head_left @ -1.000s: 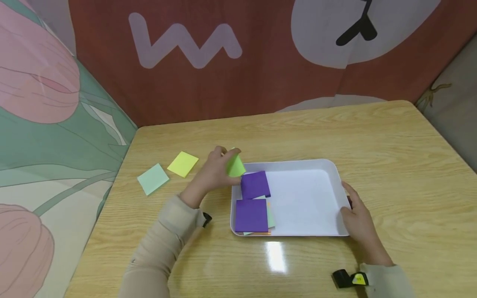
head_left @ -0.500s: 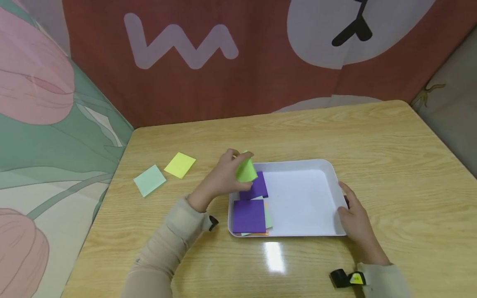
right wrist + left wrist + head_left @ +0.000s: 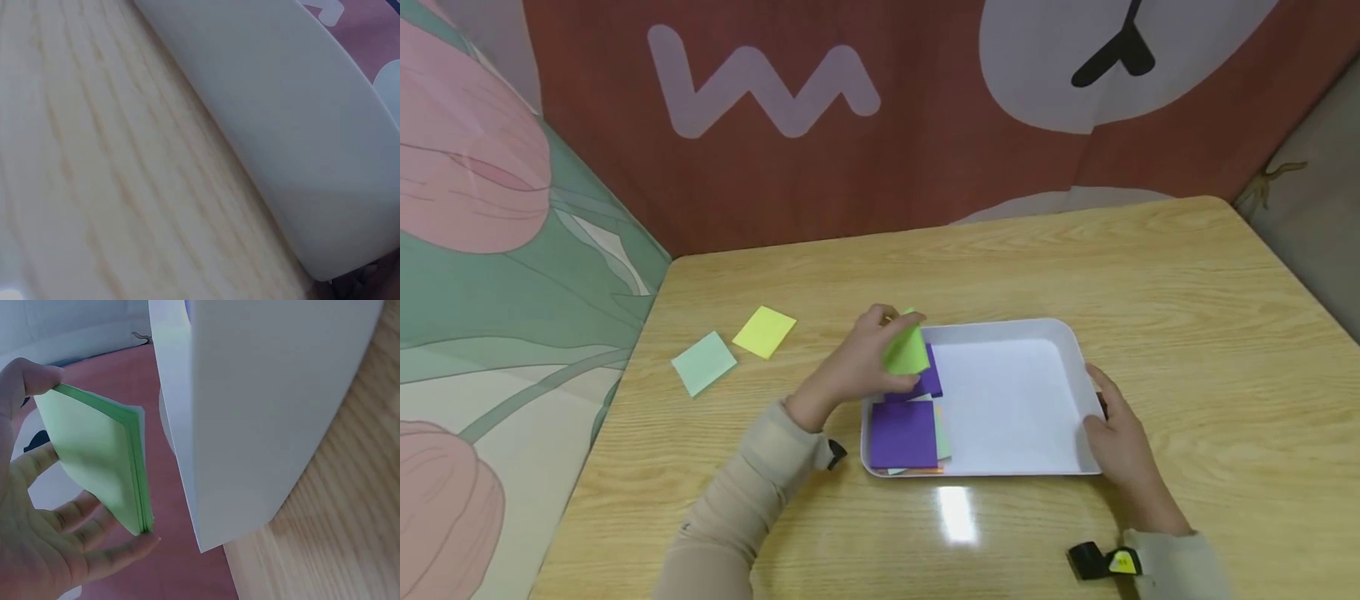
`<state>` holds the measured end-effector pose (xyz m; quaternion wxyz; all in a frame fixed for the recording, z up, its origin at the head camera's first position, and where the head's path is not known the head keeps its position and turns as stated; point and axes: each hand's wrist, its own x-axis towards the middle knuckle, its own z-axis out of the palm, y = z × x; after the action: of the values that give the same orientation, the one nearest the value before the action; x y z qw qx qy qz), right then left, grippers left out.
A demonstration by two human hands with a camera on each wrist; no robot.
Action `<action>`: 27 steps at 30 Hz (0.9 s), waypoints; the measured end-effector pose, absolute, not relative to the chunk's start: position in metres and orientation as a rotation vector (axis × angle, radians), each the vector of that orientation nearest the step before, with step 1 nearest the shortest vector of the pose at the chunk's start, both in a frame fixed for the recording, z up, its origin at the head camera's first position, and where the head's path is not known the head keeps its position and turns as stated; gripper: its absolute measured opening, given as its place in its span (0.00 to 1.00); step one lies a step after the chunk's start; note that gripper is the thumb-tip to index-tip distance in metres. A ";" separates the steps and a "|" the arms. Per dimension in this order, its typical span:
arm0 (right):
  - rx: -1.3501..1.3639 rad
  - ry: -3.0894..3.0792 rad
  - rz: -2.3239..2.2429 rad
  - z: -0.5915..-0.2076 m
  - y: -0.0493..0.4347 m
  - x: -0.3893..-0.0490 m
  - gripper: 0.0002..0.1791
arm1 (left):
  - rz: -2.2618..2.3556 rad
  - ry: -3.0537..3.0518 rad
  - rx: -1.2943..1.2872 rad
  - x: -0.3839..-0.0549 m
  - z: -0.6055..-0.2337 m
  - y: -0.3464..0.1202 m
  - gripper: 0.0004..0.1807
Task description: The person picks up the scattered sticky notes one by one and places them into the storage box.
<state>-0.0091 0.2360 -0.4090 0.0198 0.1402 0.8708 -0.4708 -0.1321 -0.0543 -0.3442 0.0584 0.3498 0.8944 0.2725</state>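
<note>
My left hand holds a light green sticky note pad by its edges, above the back left corner of a white tray. In the left wrist view, thumb and fingertips pinch opposite edges of the tilted green pad. Below it in the tray lies a purple pad, partly hidden by the hand. Nearer the front, another purple pad rests on top of pale green and orange ones. My right hand grips the tray's right side, thumb at the rim; the right wrist view shows mainly the tray's outer wall.
On the wooden table, a yellow sticky note pad and a mint green one lie left of the tray. A printed red wall cloth hangs behind the table's back edge.
My left hand has moved right with the green pad, from the tray's left edge to over the rear purple pad. My right hand has kept its grip on the tray.
</note>
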 end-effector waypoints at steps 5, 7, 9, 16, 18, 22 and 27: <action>0.431 2.713 -1.467 -0.410 0.237 -0.009 0.34 | 0.824 2.694 1.134 -0.132 -0.349 -0.052 0.40; 0.441 2.704 -1.466 -0.411 0.237 -0.009 0.34 | 0.816 2.679 1.159 -0.131 -0.351 -0.051 0.40; 0.448 2.693 -1.465 -0.412 0.237 -0.009 0.34 | 0.799 2.666 1.168 -0.131 -0.353 -0.051 0.41; 0.455 2.690 -1.449 -0.413 0.237 -0.009 0.34 | 0.723 2.649 1.121 -0.130 -0.360 -0.051 0.42; 0.458 2.689 -1.444 -0.414 0.237 -0.008 0.34 | 0.708 2.649 1.100 -0.131 -0.361 -0.051 0.42; 0.462 2.688 -1.450 -0.414 0.236 -0.009 0.34 | 0.678 2.660 1.068 -0.132 -0.364 -0.051 0.41; 0.468 2.685 -1.451 -0.414 0.236 -0.010 0.34 | 0.657 2.663 1.045 -0.134 -0.368 -0.052 0.42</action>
<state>-0.0095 0.2355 -0.4136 0.0269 0.1514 0.8693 -0.4698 -0.1339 -0.0518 -0.3679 0.1030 0.3542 0.9024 0.2227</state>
